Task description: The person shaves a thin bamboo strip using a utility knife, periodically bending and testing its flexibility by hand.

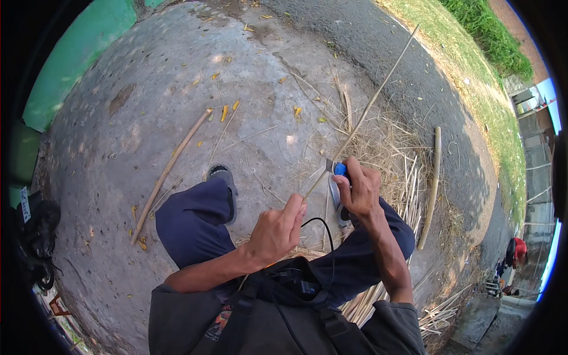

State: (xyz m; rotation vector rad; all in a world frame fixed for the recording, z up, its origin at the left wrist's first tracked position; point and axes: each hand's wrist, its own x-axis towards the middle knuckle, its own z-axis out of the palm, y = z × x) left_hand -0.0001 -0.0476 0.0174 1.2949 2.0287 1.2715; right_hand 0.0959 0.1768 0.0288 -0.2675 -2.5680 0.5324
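Note:
A long thin cane strip (pixel 378 92) runs slanting from my left hand up to the far right. My left hand (pixel 277 229) is closed round its near part, above my lap. My right hand (pixel 361 188) grips a knife with a blue handle (pixel 341 170). Its short grey blade (pixel 329 165) lies against the strip, a little beyond my left fingers. My right fingers hide part of the handle. Below the hands, a black cable (pixel 325 222) loops from the gear on my chest.
Several pale split strips (pixel 411 183) and a heap of shavings (pixel 384 142) lie to the right. One thick pole (pixel 431 189) lies beyond them, another pole (pixel 171 168) on the left. Yellow leaves dot the concrete (pixel 177 83). A person in red (pixel 519 251) is far right.

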